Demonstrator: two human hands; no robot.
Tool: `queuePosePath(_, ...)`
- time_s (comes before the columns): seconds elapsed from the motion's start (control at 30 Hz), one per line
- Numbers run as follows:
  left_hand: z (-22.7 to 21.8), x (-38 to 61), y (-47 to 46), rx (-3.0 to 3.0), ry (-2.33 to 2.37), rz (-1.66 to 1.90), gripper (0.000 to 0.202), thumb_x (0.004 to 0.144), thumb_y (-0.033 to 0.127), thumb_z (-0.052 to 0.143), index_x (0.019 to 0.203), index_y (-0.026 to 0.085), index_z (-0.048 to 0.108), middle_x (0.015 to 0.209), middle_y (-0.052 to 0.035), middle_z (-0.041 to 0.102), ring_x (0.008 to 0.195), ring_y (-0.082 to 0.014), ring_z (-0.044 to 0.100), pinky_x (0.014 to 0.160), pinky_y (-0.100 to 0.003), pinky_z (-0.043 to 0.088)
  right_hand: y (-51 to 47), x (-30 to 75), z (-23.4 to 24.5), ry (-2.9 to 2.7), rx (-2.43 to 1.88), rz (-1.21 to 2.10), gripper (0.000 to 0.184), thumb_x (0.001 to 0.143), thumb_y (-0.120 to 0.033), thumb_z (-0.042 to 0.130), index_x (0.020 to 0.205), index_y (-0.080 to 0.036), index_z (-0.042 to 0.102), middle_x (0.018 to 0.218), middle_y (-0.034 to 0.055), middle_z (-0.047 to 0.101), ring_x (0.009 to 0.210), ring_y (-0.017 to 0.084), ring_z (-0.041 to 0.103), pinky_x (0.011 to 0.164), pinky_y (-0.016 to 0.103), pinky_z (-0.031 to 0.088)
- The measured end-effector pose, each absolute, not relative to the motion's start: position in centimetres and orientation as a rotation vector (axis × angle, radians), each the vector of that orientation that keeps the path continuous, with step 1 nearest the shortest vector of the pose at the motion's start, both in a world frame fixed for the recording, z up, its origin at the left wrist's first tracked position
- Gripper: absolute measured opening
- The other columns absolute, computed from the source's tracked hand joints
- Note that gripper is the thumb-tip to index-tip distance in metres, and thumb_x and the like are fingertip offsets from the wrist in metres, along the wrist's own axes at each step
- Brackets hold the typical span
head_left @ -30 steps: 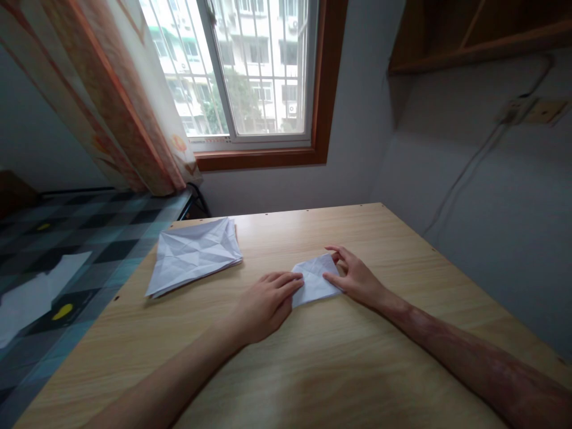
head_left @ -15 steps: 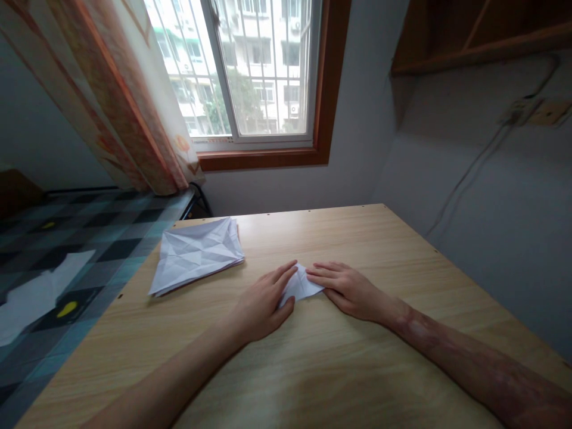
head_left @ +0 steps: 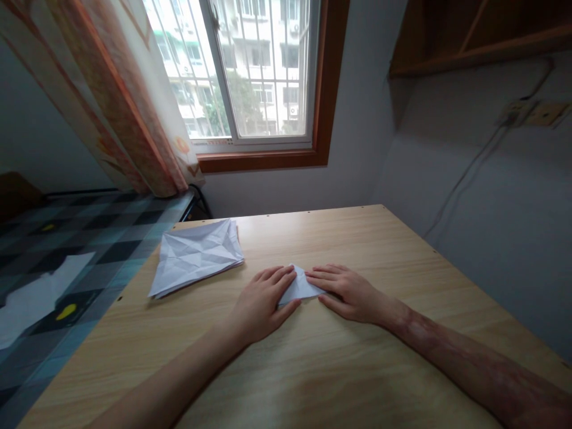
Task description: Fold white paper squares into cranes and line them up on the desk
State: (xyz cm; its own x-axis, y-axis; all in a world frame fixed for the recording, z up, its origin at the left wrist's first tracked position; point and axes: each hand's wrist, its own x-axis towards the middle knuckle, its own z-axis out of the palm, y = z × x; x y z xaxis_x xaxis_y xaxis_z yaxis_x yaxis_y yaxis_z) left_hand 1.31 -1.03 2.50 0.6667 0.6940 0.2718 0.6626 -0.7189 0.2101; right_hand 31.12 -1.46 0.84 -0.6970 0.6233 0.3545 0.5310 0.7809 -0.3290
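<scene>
A small folded piece of white paper [head_left: 298,287] lies on the wooden table, its visible part roughly triangular with the point facing away from me. My left hand [head_left: 267,302] rests flat over the paper's left side, fingers stretched out and thumb along the near edge. On the right side, the outstretched fingertips of my right hand [head_left: 347,292] press down on the paper, with the thumb apart from the fingers near the lower right corner. Both outer ends of the paper are partly hidden under my hands.
Several creased white sheets [head_left: 196,253] are stacked at the table's far left. The table [head_left: 313,369] reaches toward the wall below a window [head_left: 268,77]. Left of it is a checked bed [head_left: 111,238] with white paper [head_left: 33,304] on it. A shelf [head_left: 482,53] hangs upper right.
My left thumb has shifted slightly right along the paper's near edge, and my left fingers lie flatter. My right thumb has spread away from the fingers. The stacked sheets have not moved.
</scene>
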Motion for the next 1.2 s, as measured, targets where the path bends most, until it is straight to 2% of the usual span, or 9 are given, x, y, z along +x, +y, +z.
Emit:
queuePosePath(0.23, 2.7, 1.5, -1.2, 2.813, 1.226, 0.485, 0.05, 0.107, 0.044, 0.062, 0.15, 0.019, 0.065, 0.161, -0.0146, 0.064, 0.145, -0.0362, 0.061, 0.123, -0.056, 0.05, -1.5, 31.0, 0.8, -2.49, -0.933, 0.195, 0.057, 0.107, -0.027, 0.065, 0.163, -0.028, 0.058, 0.158, 0.0083, 0.068, 0.148, 0.032, 0.063, 0.125, 0.056, 0.049)
queuePosePath(0.43, 3.0, 1.2, -0.8, 2.797, 1.221, 0.536, 0.047, 0.104, 0.04, 0.063, 0.147, 0.022, 0.067, 0.157, -0.014, 0.067, 0.14, -0.0369, 0.064, 0.118, -0.057, 0.052, -1.5, 30.9, 1.0, -2.47, -0.904, 0.15, 0.053, 0.105, -0.029, 0.068, 0.157, -0.029, 0.063, 0.151, 0.0079, 0.073, 0.139, 0.031, 0.069, 0.12, 0.053, 0.053)
queuePosePath(0.6, 3.5, 0.9, -0.6, 2.807, 1.209, 0.493, 0.044, 0.104, 0.041, 0.063, 0.144, 0.021, 0.068, 0.154, -0.0142, 0.069, 0.137, -0.0364, 0.065, 0.116, -0.055, 0.054, -1.5, 30.4, 2.2, -2.536, -0.918, 0.125, 0.042, 0.105, -0.032, 0.068, 0.146, -0.023, 0.07, 0.149, 0.0101, 0.074, 0.13, 0.031, 0.071, 0.114, 0.05, 0.055)
queuePosePath(0.83, 3.7, 0.7, -0.2, 2.94, 1.164, 0.424, 0.036, 0.106, 0.037, 0.058, 0.136, 0.02, 0.068, 0.146, -0.0155, 0.073, 0.126, -0.0358, 0.07, 0.108, -0.053, 0.057, 0.1, 28.4, 2.3, -2.589, -0.893, 0.018, 0.037, 0.1, -0.038, 0.074, 0.131, -0.019, 0.073, 0.13, 0.0141, 0.078, 0.113, 0.032, 0.072, 0.104, 0.05, 0.057)
queuePosePath(1.0, 3.7, 0.9, -0.5, 2.996, 1.185, 0.381, 0.029, 0.097, 0.026, 0.062, 0.125, 0.022, 0.069, 0.135, -0.016, 0.075, 0.117, -0.0368, 0.072, 0.102, -0.053, 0.056, 0.9, 27.6, 1.1, -2.457, -0.854, 0.105, 0.032, 0.103, -0.034, 0.072, 0.133, -0.023, 0.072, 0.128, 0.0113, 0.078, 0.112, 0.03, 0.071, 0.102, 0.047, 0.058)
queuePosePath(1.2, 3.5, 1.5, -0.9, 2.956, 1.264, 0.399, 0.028, 0.091, 0.026, 0.067, 0.119, 0.02, 0.07, 0.131, -0.0185, 0.075, 0.11, -0.0393, 0.072, 0.097, -0.056, 0.053, 0.8, 27.8, 0.6, -2.409, -0.864, 0.133, 0.025, 0.106, -0.034, 0.07, 0.128, -0.023, 0.073, 0.125, 0.0101, 0.08, 0.11, 0.029, 0.071, 0.101, 0.046, 0.057)
